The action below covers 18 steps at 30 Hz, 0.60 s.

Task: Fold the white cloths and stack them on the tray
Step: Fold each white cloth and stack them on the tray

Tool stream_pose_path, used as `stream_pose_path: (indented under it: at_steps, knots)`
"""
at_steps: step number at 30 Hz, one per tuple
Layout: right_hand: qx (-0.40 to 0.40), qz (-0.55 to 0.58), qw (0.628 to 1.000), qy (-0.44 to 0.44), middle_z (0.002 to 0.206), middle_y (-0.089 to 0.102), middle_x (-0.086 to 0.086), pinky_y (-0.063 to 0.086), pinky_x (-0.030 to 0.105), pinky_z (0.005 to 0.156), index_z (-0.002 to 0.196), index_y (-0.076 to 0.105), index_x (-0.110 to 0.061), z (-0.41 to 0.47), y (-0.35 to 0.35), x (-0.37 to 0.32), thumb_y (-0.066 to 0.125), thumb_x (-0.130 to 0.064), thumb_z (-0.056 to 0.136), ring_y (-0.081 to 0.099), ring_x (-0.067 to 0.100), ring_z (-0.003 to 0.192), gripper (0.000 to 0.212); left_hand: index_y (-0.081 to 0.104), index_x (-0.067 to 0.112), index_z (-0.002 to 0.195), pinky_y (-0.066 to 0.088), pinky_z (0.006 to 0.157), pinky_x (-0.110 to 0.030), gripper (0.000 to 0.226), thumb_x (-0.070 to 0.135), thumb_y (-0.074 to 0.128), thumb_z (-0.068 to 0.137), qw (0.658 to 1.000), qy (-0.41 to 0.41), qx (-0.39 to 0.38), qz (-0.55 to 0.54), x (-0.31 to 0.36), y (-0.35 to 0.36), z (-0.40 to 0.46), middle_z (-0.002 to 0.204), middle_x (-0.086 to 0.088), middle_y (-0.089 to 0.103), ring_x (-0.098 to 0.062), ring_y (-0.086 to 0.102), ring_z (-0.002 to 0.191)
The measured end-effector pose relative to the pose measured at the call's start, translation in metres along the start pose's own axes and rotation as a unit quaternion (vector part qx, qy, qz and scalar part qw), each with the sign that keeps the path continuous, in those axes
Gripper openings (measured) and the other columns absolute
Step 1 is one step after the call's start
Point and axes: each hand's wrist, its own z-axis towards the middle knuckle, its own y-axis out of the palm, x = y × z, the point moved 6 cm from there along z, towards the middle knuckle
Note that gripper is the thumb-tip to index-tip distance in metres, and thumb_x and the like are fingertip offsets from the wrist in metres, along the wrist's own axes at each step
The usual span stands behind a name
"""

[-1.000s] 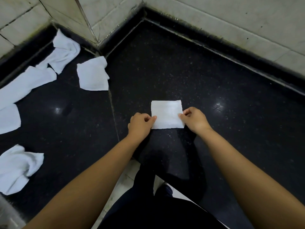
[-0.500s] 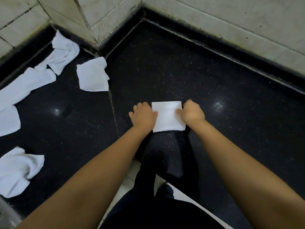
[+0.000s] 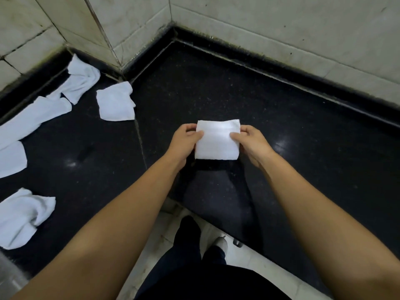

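A small folded white cloth (image 3: pixel 217 140) is held just above the black counter (image 3: pixel 281 109), in the middle of the view. My left hand (image 3: pixel 186 139) pinches its left edge, thumb on top. My right hand (image 3: pixel 251 141) pinches its right edge the same way. Several unfolded white cloths lie on the counter at the left: one near the corner (image 3: pixel 115 105), a long one (image 3: pixel 32 120) by the wall, a crumpled one (image 3: pixel 21 215) at the near left. No tray can be made out for certain.
Tiled walls (image 3: pixel 281 29) close the counter at the back and left. A seam (image 3: pixel 140 144) runs across the counter left of my hands. A grey metal edge (image 3: pixel 8 276) shows at the bottom left corner. My legs and the pale floor (image 3: pixel 164 239) are below.
The cloth lay flat on the counter under both hands' grip; now both hands have taken it by its side edges and raised it off the surface.
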Motion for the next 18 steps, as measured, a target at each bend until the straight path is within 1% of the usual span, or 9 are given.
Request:
stream_pose_path:
  at_steps: [2, 3, 6, 8, 10, 11, 15, 17, 18]
  knots:
    - [-0.003, 0.029, 1.0, -0.004, 0.092, 0.07, 0.001, 0.053, 0.03, 0.071, 0.101, 0.063, -0.013, -0.018, -0.014, 0.005, 0.059, -0.009, 0.088, 0.068, 0.017, 0.084, 0.014, 0.049, 0.014, 0.13, 0.054, 0.083, -0.033, 0.039, 0.016, 0.056, 0.092, 0.999, -0.016, -0.017, -0.025, -0.002, 0.012, -0.015, 0.106, 0.002, 0.061, -0.013, 0.062, 0.096]
    - [0.0, 0.036, 0.999, -0.008, 0.091, 0.071, 0.001, 0.053, 0.03, 0.071, 0.101, 0.064, -0.014, -0.027, -0.022, 0.007, 0.06, -0.01, 0.088, 0.068, 0.017, 0.084, 0.014, 0.05, 0.013, 0.13, 0.054, 0.08, -0.031, 0.038, 0.015, 0.055, 0.093, 0.999, -0.02, -0.034, -0.032, -0.003, 0.019, -0.025, 0.105, 0.002, 0.062, -0.013, 0.062, 0.095]
    - [0.02, 0.06, 0.998, -0.015, 0.09, 0.07, 0.002, 0.056, 0.032, 0.074, 0.097, 0.065, -0.014, -0.061, -0.044, 0.017, 0.057, -0.01, 0.09, 0.067, 0.016, 0.079, 0.011, 0.061, 0.013, 0.113, 0.052, 0.07, -0.027, 0.021, 0.012, 0.052, 0.095, 0.996, -0.021, -0.078, -0.043, -0.007, 0.04, -0.054, 0.1, 0.0, 0.066, -0.012, 0.064, 0.089]
    - [0.046, 0.076, 0.996, -0.025, 0.091, 0.069, 0.001, 0.056, 0.028, 0.068, 0.103, 0.065, -0.011, -0.086, -0.061, 0.024, 0.056, -0.012, 0.092, 0.066, 0.014, 0.077, 0.015, 0.062, 0.016, 0.103, 0.052, 0.071, -0.028, 0.014, 0.011, 0.052, 0.094, 0.993, -0.025, -0.104, -0.042, -0.009, 0.055, -0.072, 0.1, -0.001, 0.067, -0.013, 0.064, 0.089]
    - [0.078, 0.095, 0.992, -0.034, 0.091, 0.069, 0.0, 0.052, 0.022, 0.059, 0.104, 0.065, -0.011, -0.115, -0.081, 0.035, 0.056, -0.013, 0.092, 0.065, 0.011, 0.074, 0.015, 0.061, 0.014, 0.106, 0.053, 0.075, -0.03, 0.015, 0.012, 0.052, 0.094, 0.99, -0.025, -0.136, -0.022, -0.012, 0.074, -0.087, 0.104, -0.003, 0.067, -0.015, 0.064, 0.093]
    - [0.098, 0.104, 0.989, -0.035, 0.091, 0.07, -0.001, 0.051, 0.021, 0.058, 0.102, 0.065, -0.012, -0.129, -0.091, 0.041, 0.056, -0.014, 0.093, 0.065, 0.011, 0.075, 0.014, 0.061, 0.013, 0.11, 0.053, 0.076, -0.031, 0.018, 0.013, 0.053, 0.094, 0.988, -0.024, -0.152, -0.009, -0.013, 0.084, -0.095, 0.107, -0.004, 0.067, -0.016, 0.065, 0.096]
    - [0.194, 0.139, 0.97, -0.038, 0.092, 0.069, 0.001, 0.052, 0.03, 0.068, 0.095, 0.066, -0.015, -0.199, -0.132, 0.077, 0.056, -0.021, 0.093, 0.064, 0.016, 0.081, 0.011, 0.063, 0.014, 0.105, 0.055, 0.08, -0.031, 0.015, 0.017, 0.052, 0.095, 0.967, 0.008, -0.252, 0.037, -0.024, 0.135, -0.137, 0.107, -0.003, 0.068, -0.016, 0.065, 0.096]
    - [0.245, 0.158, 0.956, -0.034, 0.099, 0.067, 0.005, 0.052, 0.037, 0.077, 0.099, 0.065, -0.011, -0.238, -0.148, 0.099, 0.055, -0.022, 0.094, 0.063, 0.019, 0.088, 0.016, 0.063, 0.013, 0.105, 0.055, 0.083, -0.032, 0.016, 0.018, 0.052, 0.096, 0.952, 0.02, -0.3, 0.062, -0.035, 0.16, -0.164, 0.105, -0.003, 0.068, -0.015, 0.064, 0.093]
    - [0.268, 0.169, 0.948, -0.03, 0.101, 0.066, 0.007, 0.052, 0.038, 0.079, 0.102, 0.064, -0.008, -0.259, -0.153, 0.111, 0.054, -0.022, 0.095, 0.062, 0.02, 0.089, 0.018, 0.063, 0.012, 0.105, 0.055, 0.084, -0.032, 0.016, 0.018, 0.052, 0.096, 0.944, 0.023, -0.322, 0.076, -0.043, 0.173, -0.178, 0.102, -0.001, 0.068, -0.014, 0.064, 0.09]
